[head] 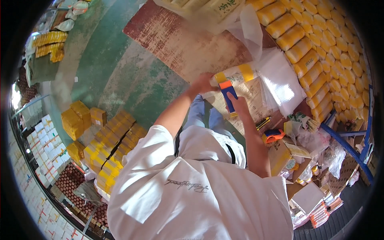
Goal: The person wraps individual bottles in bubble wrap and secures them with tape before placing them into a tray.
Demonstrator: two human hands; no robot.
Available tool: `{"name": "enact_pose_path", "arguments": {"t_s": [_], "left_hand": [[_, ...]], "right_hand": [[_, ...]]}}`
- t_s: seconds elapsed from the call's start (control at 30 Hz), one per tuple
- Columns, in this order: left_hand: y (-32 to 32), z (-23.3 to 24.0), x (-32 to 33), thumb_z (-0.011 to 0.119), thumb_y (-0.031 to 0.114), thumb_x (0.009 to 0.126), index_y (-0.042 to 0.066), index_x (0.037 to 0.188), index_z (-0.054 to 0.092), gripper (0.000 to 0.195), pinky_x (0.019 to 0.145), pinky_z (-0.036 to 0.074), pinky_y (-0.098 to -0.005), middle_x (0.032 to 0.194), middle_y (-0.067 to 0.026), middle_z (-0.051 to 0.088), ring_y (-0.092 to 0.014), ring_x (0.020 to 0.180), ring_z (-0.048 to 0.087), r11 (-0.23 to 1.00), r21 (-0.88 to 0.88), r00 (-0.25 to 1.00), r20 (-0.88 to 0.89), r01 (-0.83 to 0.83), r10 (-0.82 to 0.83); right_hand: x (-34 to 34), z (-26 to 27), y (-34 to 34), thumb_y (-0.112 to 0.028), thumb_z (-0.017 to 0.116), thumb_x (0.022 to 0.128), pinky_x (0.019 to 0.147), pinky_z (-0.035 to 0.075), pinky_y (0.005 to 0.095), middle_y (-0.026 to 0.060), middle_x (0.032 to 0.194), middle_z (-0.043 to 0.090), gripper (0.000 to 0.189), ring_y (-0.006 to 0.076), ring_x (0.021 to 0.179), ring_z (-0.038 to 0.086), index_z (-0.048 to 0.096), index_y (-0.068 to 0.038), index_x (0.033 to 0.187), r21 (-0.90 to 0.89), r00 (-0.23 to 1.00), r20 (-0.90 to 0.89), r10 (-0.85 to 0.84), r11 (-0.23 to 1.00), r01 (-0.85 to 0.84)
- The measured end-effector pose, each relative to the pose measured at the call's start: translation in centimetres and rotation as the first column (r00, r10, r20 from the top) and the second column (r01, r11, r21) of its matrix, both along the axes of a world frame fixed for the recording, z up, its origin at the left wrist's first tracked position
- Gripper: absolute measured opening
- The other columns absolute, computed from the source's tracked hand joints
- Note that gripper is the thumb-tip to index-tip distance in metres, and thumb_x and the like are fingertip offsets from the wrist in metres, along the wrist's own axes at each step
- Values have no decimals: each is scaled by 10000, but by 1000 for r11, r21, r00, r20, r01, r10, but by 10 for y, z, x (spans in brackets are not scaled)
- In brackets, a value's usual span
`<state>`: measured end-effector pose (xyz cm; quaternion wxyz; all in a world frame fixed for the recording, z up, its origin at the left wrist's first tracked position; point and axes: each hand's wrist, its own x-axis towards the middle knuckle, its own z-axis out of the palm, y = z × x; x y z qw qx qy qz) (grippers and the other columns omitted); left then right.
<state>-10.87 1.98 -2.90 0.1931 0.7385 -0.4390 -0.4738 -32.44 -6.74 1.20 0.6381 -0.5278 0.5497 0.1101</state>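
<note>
A bundle wrapped in clear plastic point(237, 75) with bands of yellow tape lies across the worn wooden table point(168, 45). It bears handwriting. My left hand point(205, 83) grips the bundle's left end; its fingertips are partly hidden. In my right hand point(239, 103) is a blue tape dispenser point(229, 97) with an orange head, held against the bundle's near side close to that left end. Clear plastic sheets point(277, 73) lie in a pile by the bundle's right end.
Taped rolls point(295, 39) are stacked high at the right. A yellow-and-black cutter point(264, 123) and another tape dispenser point(273, 136) lie near my right forearm. An open carton point(282, 153) stands below, beside a blue metal frame point(345, 147). Taped cartons point(108, 144) are stacked at the left.
</note>
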Motion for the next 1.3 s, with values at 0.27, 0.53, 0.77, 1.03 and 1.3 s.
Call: {"name": "enact_pose_path", "arguments": {"t_s": [0.27,0.53,0.77,1.03,1.3], "left_hand": [[17,0,-68,883,384,596,102,1492,293,1109,1067,366,-494,1432,-210,407,-389,1356,372,987,-149,862,490,-60,126],[9,-29,-23,893,352,577,110,1447,375,1040,989,444,-467,1372,-221,457,-423,1257,449,996,-55,993,89,-73,77],[20,-34,-68,895,350,587,98,1411,405,992,1013,431,-478,1361,-210,462,-422,1245,459,927,-262,819,445,-268,362],[14,-19,-42,910,349,512,100,1402,397,1057,1020,416,-459,1348,-173,463,-387,1257,455,970,-118,934,266,-212,237],[11,-34,-69,862,376,588,38,1424,365,1030,984,432,-474,1330,-175,476,-390,1239,466,893,-199,840,305,-404,448]], "right_hand": [[2,-2,1,-453,667,901,496,506,278,85,665,646,504,167,551,664,659,43,815,7,1000,13,16,1000,-16],[9,8,-16,-459,678,873,515,511,297,92,636,669,502,179,559,676,701,37,794,-88,991,8,131,988,-130],[17,9,-9,-498,664,866,527,516,300,97,628,673,532,182,556,674,703,18,742,-96,991,14,136,986,-134],[21,6,-16,-512,663,859,534,525,312,96,609,668,540,183,534,672,710,8,722,-130,977,-48,210,968,-214],[14,-3,-13,-533,658,851,548,535,318,105,608,667,560,202,539,679,712,10,722,-96,982,-3,191,977,-190]]}}
